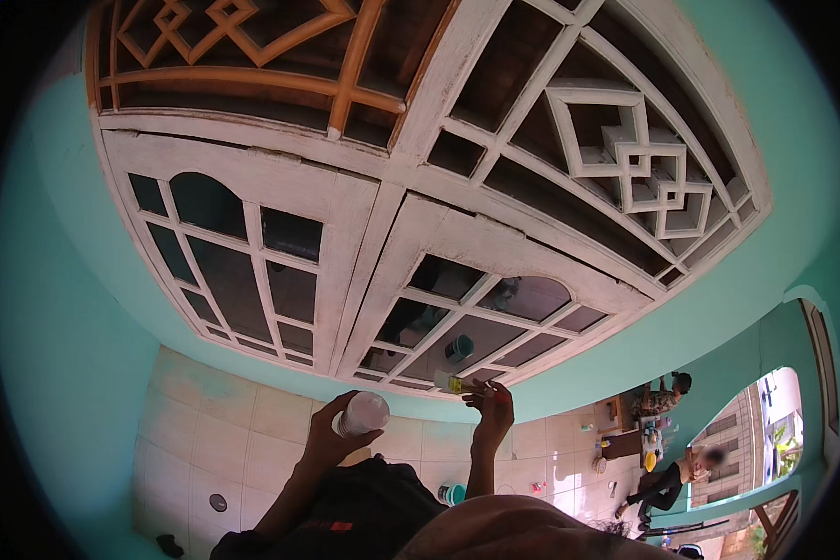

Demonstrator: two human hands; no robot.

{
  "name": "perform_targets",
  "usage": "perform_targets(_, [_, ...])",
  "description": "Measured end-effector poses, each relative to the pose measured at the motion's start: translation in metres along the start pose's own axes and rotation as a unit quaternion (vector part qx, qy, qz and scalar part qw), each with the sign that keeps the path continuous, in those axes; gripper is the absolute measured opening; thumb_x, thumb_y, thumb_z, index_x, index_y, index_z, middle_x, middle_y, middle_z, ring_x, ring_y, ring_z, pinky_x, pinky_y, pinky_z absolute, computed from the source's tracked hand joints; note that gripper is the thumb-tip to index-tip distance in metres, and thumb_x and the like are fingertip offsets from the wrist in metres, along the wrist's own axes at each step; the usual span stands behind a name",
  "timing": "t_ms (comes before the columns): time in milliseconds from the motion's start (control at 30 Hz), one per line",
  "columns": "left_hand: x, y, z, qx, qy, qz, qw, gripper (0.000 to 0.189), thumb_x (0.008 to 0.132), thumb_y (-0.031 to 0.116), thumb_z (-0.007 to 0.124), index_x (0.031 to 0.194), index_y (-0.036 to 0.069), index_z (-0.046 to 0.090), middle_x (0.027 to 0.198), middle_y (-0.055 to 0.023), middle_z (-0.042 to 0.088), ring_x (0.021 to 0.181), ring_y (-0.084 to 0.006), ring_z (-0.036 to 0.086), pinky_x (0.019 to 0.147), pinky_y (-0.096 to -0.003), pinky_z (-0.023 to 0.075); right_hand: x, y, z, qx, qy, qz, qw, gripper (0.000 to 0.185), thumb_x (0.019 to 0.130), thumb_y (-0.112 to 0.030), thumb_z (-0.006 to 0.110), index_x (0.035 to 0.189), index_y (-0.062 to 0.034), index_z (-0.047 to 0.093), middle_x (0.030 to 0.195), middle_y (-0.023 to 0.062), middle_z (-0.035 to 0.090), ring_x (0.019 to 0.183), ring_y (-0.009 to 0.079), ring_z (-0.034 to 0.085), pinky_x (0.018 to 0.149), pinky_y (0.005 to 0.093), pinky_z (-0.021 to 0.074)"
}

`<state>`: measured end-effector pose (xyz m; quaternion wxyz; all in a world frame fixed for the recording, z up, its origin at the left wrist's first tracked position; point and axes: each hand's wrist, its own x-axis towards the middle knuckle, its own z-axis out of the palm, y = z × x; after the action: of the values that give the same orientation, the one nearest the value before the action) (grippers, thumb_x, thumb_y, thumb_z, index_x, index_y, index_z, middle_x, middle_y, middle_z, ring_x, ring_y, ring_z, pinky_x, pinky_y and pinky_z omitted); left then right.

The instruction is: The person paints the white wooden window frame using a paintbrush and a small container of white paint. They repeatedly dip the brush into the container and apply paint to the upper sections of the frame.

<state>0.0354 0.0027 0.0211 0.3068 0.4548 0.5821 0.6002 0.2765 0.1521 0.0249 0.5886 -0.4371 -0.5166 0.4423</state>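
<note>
My left hand (327, 428) grips a white plastic cup (368, 411) from the side, thumb and fingers around it. Its round top looks pale; whether that is paint or a lid I cannot tell. In my right hand (491, 411) is a flat paintbrush (451, 383), with pale bristles pointing left and a yellow-green band. The brush is nearest to the lower panes of the right window shutter (427, 227); contact is not clear. Beside it hangs the left shutter (353, 203). Both are white-painted wood with worn patches and glass panes.
Above are an orange-brown lattice (231, 73) and a white lattice (560, 126). Teal wall (672, 329) surrounds the frame. A teal-and-white bucket (451, 494) stands on the tiled floor (203, 441) by me. At right, one person (689, 469) sits near an opening, another (661, 399) by a cluttered table.
</note>
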Motion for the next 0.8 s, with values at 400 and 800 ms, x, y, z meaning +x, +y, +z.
perform_targets(400, [-0.002, -0.002, -0.017, -0.035, 0.038, -0.052, 0.997, 0.067, 0.065, 0.016, 0.09, 0.123, 0.0, 0.063, 0.115, -0.0148, 0.069, 0.111, -0.0245, 0.065, 0.1, -0.0394, 0.0481, 0.01, -0.032, 0.033, 0.009, -0.016, -0.06, 0.998, 0.022, 0.103, -0.015, 0.055, 0.116, 0.0025, 0.057, 0.099, 0.0176, 0.069, 0.08, 0.0242, 0.07, 0.07, 0.0341, 0.0593])
perform_targets(800, [0.009, -0.007, -0.02, 0.081, -0.004, 0.012, 0.997, 0.064, 0.066, 0.012, 0.088, 0.124, 0.001, 0.063, 0.116, -0.014, 0.069, 0.111, -0.0262, 0.066, 0.099, -0.0403, 0.0493, 0.01, -0.082, 0.021, 0.052, -0.008, -0.134, 0.99, 0.036, 0.106, -0.027, 0.049, 0.113, 0.0066, 0.058, 0.101, 0.0184, 0.066, 0.072, 0.0236, 0.068, 0.068, 0.0342, 0.0559])
